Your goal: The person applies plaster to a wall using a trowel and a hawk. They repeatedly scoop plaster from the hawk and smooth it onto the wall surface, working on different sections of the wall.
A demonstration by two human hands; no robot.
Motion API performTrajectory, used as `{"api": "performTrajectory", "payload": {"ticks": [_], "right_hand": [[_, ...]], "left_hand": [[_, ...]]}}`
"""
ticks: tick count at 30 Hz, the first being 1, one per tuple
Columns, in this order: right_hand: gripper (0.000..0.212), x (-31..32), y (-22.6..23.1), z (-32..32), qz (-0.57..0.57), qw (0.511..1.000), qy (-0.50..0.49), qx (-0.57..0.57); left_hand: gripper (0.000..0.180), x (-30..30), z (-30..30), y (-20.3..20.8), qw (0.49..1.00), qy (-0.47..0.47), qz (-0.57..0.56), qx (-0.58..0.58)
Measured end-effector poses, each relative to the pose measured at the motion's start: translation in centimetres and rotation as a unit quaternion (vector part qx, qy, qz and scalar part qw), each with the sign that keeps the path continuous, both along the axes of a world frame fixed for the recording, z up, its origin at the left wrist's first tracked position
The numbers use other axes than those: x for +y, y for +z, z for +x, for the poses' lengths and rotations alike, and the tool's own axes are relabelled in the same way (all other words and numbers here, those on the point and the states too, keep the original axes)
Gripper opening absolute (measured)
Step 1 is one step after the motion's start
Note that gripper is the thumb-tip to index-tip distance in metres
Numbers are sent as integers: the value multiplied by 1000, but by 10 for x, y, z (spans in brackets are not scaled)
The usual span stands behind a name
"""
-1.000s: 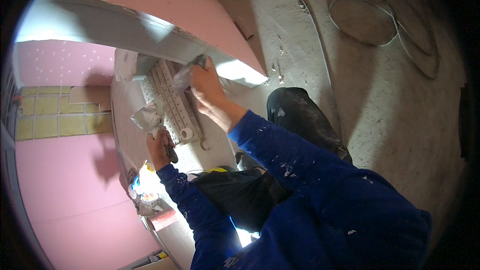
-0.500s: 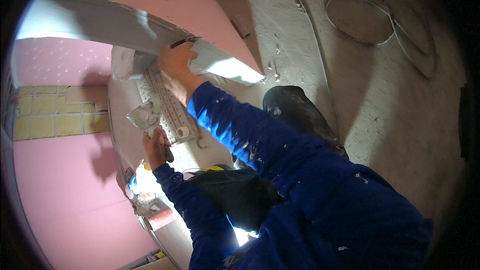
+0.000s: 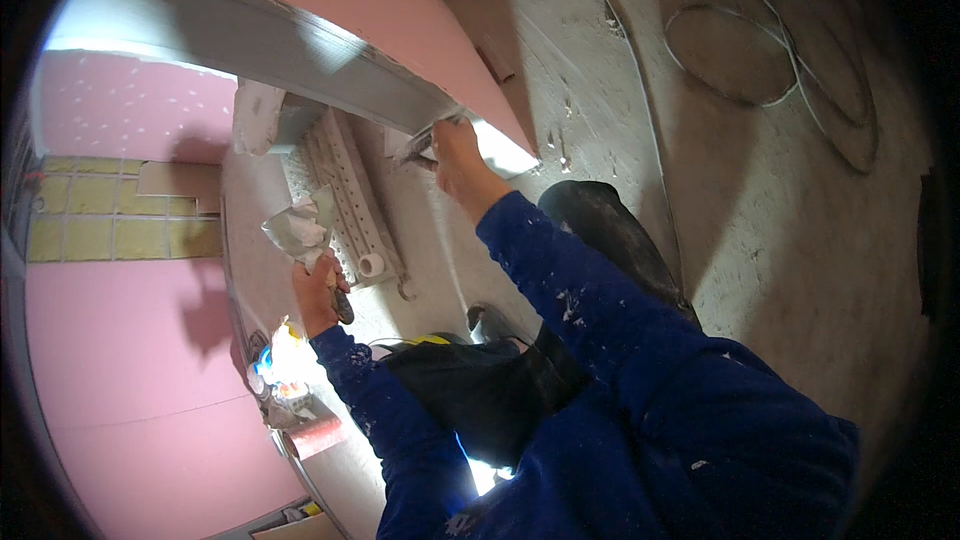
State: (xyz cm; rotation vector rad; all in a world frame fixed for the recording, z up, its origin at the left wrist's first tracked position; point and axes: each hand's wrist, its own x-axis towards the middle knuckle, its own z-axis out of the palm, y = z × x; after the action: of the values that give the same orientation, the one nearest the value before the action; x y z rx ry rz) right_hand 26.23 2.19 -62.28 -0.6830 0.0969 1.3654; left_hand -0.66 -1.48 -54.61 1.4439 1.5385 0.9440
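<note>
My left hand (image 3: 316, 290) is wrapped round the handle of a wide putty knife (image 3: 300, 225), its blade smeared with pale filler. Further right, my right hand (image 3: 462, 162) grips a second, dark-bladed putty knife (image 3: 416, 147), partly hidden by the fingers. That blade is at the lower end of a long grey reveal (image 3: 270, 45), beside the edge of the pink plasterboard wall (image 3: 400, 20). Whether the blade touches the surface, I cannot tell. Both blue sleeves are spotted with white.
Left of centre, a white radiator (image 3: 345, 195) stands near a white roll (image 3: 371, 265). A cable (image 3: 675, 40) lies coiled on the dusty floor. Brightly lit clutter (image 3: 285, 365) sits at lower left by another pink wall (image 3: 130, 350). My bent knee (image 3: 600, 220) is right of centre.
My right hand has moved right and down along the grey reveal with its putty knife, towards the reveal's lower end. The left hand and its knife have stayed almost in place.
</note>
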Motion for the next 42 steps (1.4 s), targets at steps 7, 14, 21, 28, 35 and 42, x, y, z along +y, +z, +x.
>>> {"api": "performTrajectory", "payload": {"ticks": [7, 14, 21, 28, 35, 42], "right_hand": [[37, 39, 97, -19, -24, 990, -111, -83], [44, 2, 138, -24, 146, 982, -52, -104], [35, -92, 74, 41, 252, 884, 59, -390], [73, -124, 78, 41, 463, 555, 163, -672], [57, -100, 19, 63, 321, 550, 206, -743], [42, -84, -42, 171, 141, 979, 103, -101]], "left_hand": [[21, 0, -5, -3, 1000, -24, 4, -17], [30, -1, -8, 3, 997, -49, -17, -57], [35, -24, 9, 24, 990, -118, -79, -21], [40, -29, 46, 34, 957, -248, -142, 45], [45, -46, 40, 49, 963, -197, -92, -161], [44, -34, 19, 38, 999, -31, -33, -12]]}}
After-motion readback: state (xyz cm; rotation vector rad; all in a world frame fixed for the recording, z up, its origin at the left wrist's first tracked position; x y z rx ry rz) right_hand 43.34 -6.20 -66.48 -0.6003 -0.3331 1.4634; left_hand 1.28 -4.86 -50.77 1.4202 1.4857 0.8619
